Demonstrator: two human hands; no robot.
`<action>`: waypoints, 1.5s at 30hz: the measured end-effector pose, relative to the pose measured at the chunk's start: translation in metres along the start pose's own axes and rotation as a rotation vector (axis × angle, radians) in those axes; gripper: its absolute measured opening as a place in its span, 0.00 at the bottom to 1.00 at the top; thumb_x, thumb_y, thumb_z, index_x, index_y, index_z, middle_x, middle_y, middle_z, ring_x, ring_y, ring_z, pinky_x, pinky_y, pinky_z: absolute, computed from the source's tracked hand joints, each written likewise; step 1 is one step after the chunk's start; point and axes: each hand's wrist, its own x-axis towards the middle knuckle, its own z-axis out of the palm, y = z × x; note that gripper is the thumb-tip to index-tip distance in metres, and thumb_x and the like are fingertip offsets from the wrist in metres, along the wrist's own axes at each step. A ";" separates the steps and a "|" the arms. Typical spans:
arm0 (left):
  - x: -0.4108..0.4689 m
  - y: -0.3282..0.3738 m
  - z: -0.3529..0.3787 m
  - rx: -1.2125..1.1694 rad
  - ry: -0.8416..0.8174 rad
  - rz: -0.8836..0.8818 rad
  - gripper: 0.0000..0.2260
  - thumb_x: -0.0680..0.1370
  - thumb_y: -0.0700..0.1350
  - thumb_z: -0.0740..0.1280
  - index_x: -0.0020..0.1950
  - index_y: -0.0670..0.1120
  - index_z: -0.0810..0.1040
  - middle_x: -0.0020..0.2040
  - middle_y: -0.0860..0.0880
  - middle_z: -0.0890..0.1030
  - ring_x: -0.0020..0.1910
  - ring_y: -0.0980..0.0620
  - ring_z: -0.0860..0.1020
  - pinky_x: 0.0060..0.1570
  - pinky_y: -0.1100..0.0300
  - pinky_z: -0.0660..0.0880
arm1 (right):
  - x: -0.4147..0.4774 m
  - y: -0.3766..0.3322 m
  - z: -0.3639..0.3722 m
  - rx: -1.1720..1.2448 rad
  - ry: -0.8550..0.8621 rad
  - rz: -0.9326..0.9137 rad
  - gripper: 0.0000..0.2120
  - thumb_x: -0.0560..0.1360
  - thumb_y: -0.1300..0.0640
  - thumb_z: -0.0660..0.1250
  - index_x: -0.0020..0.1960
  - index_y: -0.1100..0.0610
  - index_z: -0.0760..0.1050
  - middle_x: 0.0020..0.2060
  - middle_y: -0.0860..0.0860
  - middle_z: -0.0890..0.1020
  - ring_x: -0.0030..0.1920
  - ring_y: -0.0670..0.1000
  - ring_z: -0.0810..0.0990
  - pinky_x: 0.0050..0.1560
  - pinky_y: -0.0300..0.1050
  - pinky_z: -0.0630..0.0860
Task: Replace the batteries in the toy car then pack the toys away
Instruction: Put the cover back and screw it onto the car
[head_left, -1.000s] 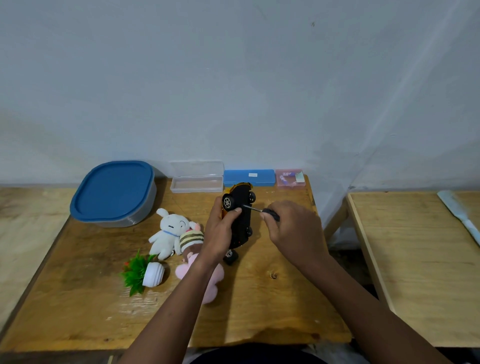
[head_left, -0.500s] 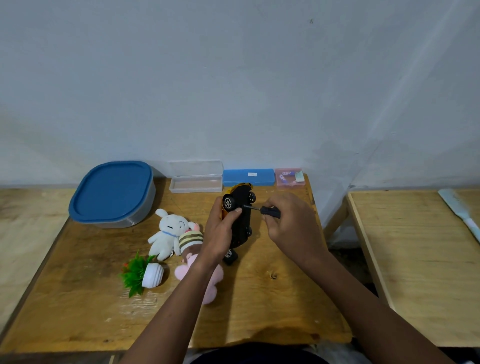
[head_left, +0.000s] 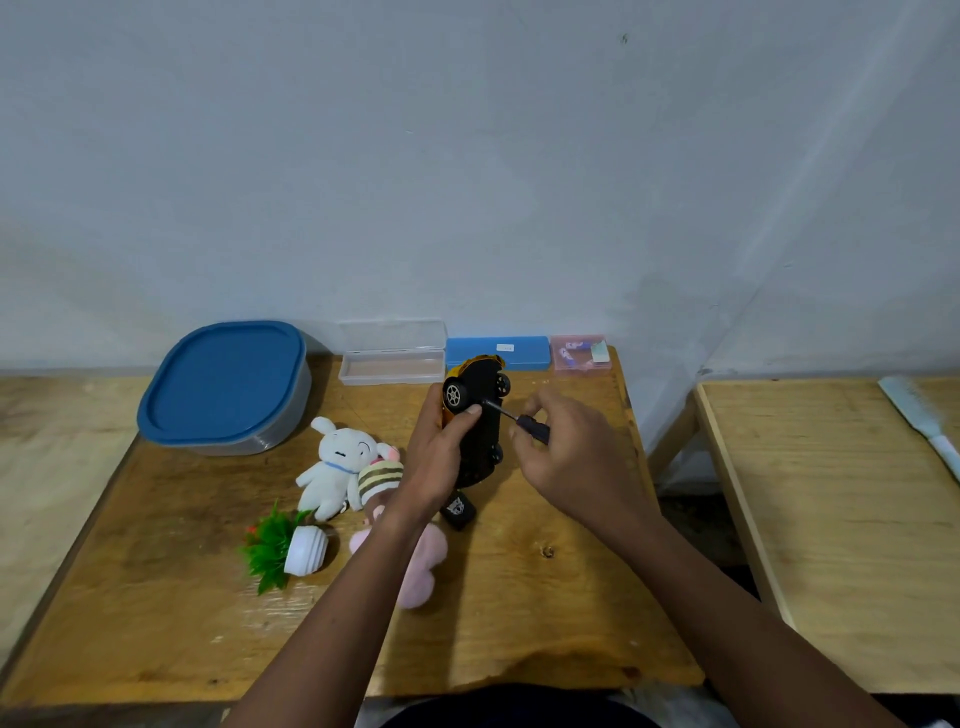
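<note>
Head view: the left hand (head_left: 441, 457) holds the orange toy car with a black underside (head_left: 480, 421) turned on its side above the wooden counter (head_left: 519, 613), its grip closed around the body with the thumb pressed just below the front wheel. The right hand (head_left: 566, 457) has its grip pinched on the small black-handled screwdriver (head_left: 524, 427), whose thin shaft slants up and left so that the tip touches the black underside near the front axle.

Against the earlier frames, the car sits in the same place in the left hand. The right hand's fingers have shifted along the screwdriver handle, so more of the black handle now shows between fingertips and thumb, while the tip stays at the same spot on the underside.

On the counter nothing has moved: the white plush rabbit (head_left: 337, 465) lies left of the left wrist, touching the striped plush toy (head_left: 380, 477); the pink plush toy (head_left: 423, 566) is partly hidden under the left forearm; the small green plant in a white pot (head_left: 291, 548) lies tipped on its side; a small black block (head_left: 458, 509) rests just below the car. The grey tub with a blue lid (head_left: 223, 387), clear plastic case (head_left: 392, 356), blue flat case (head_left: 497, 352) and small pink box (head_left: 579, 353) line the wall edge.
</note>
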 end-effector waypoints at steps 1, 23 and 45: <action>0.000 0.001 0.001 -0.006 -0.001 -0.001 0.10 0.82 0.43 0.64 0.60 0.57 0.75 0.54 0.49 0.81 0.52 0.54 0.80 0.41 0.65 0.78 | 0.000 0.000 -0.001 -0.002 -0.001 -0.029 0.07 0.75 0.52 0.67 0.50 0.51 0.72 0.38 0.46 0.76 0.35 0.46 0.75 0.31 0.43 0.71; 0.001 0.009 -0.003 -0.040 -0.053 -0.014 0.12 0.83 0.41 0.63 0.67 0.48 0.73 0.46 0.50 0.82 0.36 0.61 0.83 0.34 0.64 0.79 | 0.007 -0.003 -0.006 -0.069 0.001 -0.068 0.09 0.73 0.57 0.70 0.47 0.50 0.70 0.39 0.47 0.75 0.38 0.47 0.75 0.35 0.44 0.73; 0.011 0.004 -0.005 0.012 -0.151 -0.037 0.08 0.83 0.42 0.64 0.61 0.51 0.73 0.48 0.49 0.82 0.40 0.56 0.84 0.38 0.60 0.80 | 0.012 -0.004 -0.006 -0.098 -0.015 0.051 0.02 0.74 0.55 0.70 0.46 0.51 0.78 0.36 0.46 0.77 0.37 0.46 0.76 0.34 0.42 0.74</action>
